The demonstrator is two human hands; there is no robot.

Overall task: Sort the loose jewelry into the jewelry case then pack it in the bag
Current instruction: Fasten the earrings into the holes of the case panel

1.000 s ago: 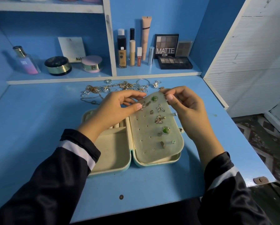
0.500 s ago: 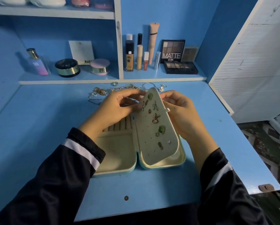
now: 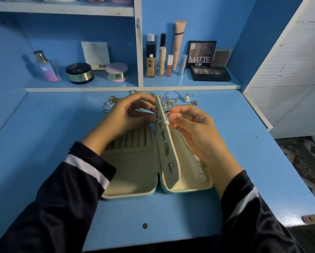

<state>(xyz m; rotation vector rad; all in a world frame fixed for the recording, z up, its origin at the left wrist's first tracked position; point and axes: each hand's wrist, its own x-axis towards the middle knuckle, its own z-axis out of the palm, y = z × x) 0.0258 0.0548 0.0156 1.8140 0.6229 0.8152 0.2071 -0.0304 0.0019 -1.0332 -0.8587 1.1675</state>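
Earring panel (image 3: 166, 152): raised from flat, back exposed for fastening.
Left hand (image 3: 127, 115) grip: clamped on it.
Right hand (image 3: 191, 128) grip: pinched on earring piece (image 3: 168, 111).

hands: two, the left hand (image 3: 123, 115) and the right hand (image 3: 193, 128)
jewelry case (image 3: 131, 179): one
earring panel (image 3: 168, 156): one; it is seen edge-on, so its studs cannot be counted
loose jewelry (image 3: 173, 99): one tangled heap, pieces too small to count
perfume bottle (image 3: 45, 68): one
round compacts: two, black compact (image 3: 79, 73) and pink compact (image 3: 116, 71)
card (image 3: 95, 55): one
upright tubes and bottles (image 3: 150, 59): five can be made out
eyeshadow palettes: two, large palette (image 3: 210, 73) and small palette (image 3: 221, 57)
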